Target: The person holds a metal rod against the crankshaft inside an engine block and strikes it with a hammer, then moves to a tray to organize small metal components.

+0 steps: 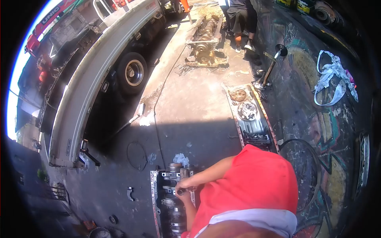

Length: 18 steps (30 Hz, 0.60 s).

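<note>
My right hand (183, 185) and my left hand (186, 196) are close together over an engine block (154, 198) on the dark floor. The right arm reaches in from the upper side, the left from below. Both hands are closed around a dark tool with a round end (181, 192); its exact kind is unclear. A shiny crankshaft (176, 220) lies along the block, and a toothed gear (174, 167) sits at its far end. Left of the block, a metal bearing cap (130, 194) rests on the floor.
A long metal pan (271, 133) holds gears and bolts. Farther off are another engine block (203, 47) and a seated person (239, 22). A truck (65, 131) stands left, a painted wall (301, 115) right. A wire ring (137, 156) lies on the floor.
</note>
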Available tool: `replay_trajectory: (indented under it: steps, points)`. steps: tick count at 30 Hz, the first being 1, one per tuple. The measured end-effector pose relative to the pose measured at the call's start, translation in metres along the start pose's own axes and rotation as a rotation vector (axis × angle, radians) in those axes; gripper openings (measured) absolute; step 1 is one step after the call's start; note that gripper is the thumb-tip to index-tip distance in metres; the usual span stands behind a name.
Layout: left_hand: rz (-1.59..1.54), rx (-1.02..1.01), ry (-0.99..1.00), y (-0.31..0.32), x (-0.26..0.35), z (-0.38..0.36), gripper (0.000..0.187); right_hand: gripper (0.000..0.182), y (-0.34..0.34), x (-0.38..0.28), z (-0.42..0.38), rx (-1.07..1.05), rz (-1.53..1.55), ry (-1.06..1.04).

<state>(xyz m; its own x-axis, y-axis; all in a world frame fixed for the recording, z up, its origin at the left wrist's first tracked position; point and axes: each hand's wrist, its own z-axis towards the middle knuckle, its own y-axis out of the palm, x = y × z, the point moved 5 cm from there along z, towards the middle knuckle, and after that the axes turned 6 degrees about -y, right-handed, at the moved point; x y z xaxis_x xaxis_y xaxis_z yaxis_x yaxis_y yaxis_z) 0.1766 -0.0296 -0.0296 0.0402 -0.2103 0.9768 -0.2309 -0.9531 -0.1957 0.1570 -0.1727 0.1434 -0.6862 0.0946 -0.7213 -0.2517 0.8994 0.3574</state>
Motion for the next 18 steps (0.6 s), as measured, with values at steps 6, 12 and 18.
replay_trajectory:
  steps: [6,12,18]
  points:
    - [0.160,0.341,0.088,0.011,0.082,-0.007,0.025,0.028,-0.128,0.039,-0.066,0.490,-0.274,-0.188]
    - [0.152,0.339,0.111,0.018,0.074,-0.012,0.027,0.052,-0.269,0.151,-0.197,1.102,-0.428,0.049]
    - [0.256,0.313,0.135,0.020,0.075,-0.019,0.023,0.032,-0.315,0.291,-0.290,1.435,0.026,0.329]
